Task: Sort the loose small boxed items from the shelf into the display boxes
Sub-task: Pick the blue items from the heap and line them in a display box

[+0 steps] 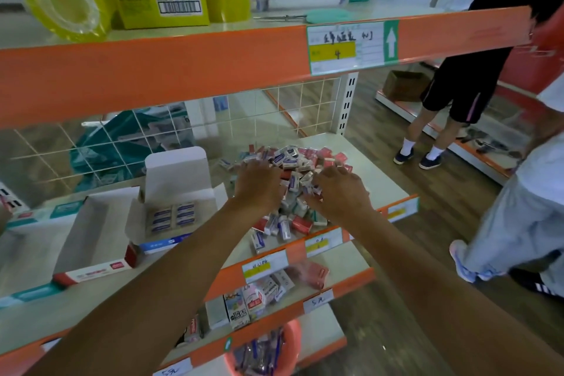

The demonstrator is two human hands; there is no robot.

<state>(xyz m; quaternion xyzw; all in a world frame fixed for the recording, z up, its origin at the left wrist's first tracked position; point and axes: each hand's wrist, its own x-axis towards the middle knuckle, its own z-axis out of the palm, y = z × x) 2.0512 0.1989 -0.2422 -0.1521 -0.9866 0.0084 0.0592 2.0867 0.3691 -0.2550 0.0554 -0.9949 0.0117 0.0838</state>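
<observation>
Both hands rest palm-down on the pile of small boxes point(293, 186) heaped toward the shelf's point(375, 168) right end. The left hand point(258, 185) and right hand point(338, 192) bury their fingers among the boxes; whether they grip any cannot be told. A blue-fronted display box point(171, 214), partly filled, and a red-fronted display box point(91, 241) stand open to the left.

Both hands, left hand point(258, 185) and right hand point(338, 192), lie palm-down on the pile of small boxes point(293, 192), fingertips buried; whether either grips anything cannot be told. Print on the boxes is too small to read. The red-ended display box point(91, 268) hides its interior floor behind its near wall. Two bystanders point(457, 76) are cut off by the right edge.
</observation>
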